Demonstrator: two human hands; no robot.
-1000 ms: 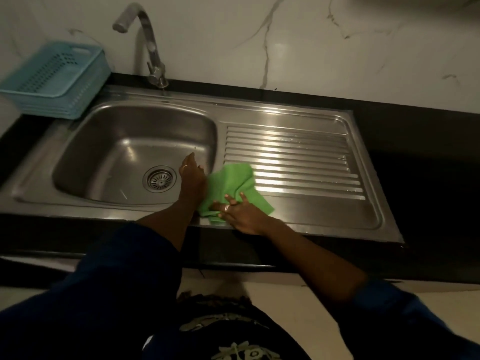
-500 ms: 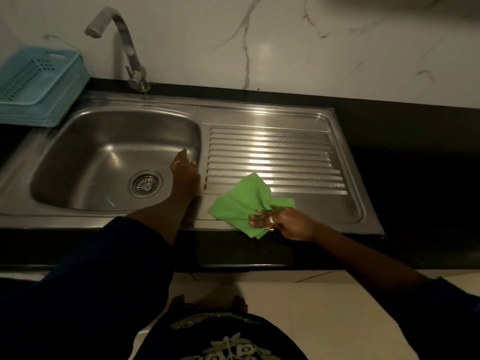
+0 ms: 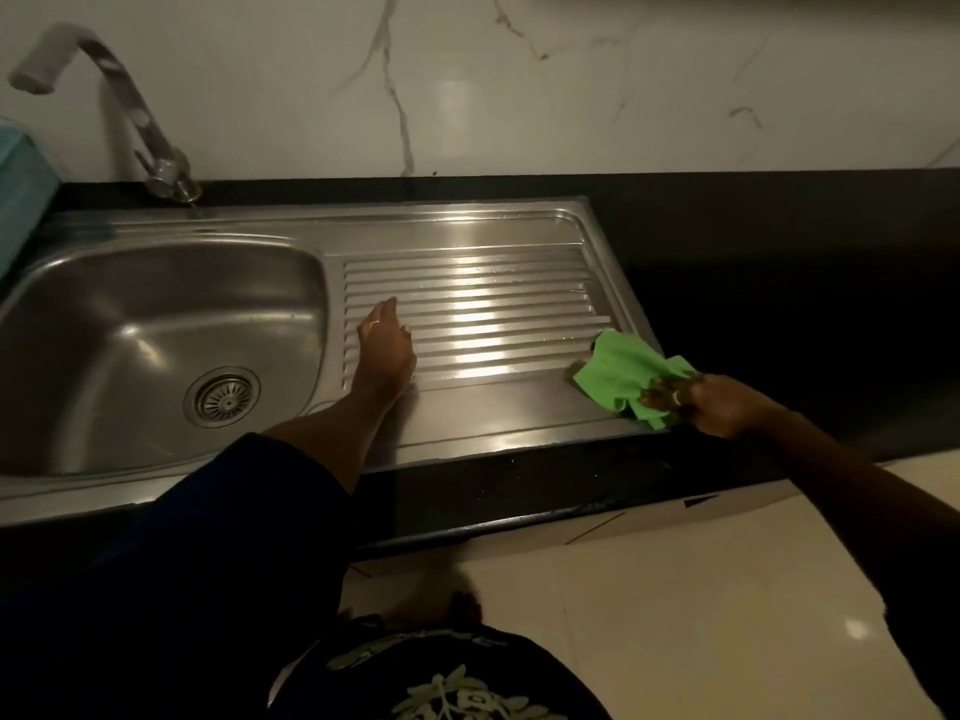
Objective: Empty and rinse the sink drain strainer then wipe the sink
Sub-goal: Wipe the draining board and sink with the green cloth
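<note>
Right hand (image 3: 714,402) — fingers bunched on a crumpled green cloth (image 3: 626,379), pressed to the stainless-steel sink's ribbed drainboard (image 3: 467,304) at right of centre, likely wiping that end. Left hand (image 3: 387,350) — flat, gripping nothing, apparently bracing. Round slotted metal drain strainer (image 3: 224,396) sits seated in the basin, centre left.

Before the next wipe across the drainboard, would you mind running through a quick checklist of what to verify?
1. Green cloth gripped by right hand: ok.
2. Cloth lying on the drainboard, at its right front corner: ok.
3. Left hand out of the wiping path: not ok, it rests on the ribs at the left end.
4. Strainer seated in the drain: ok.
5. Drainboard dry: cannot tell, glare hides it.
6. Tap shut off: ok, no water is running.
</note>
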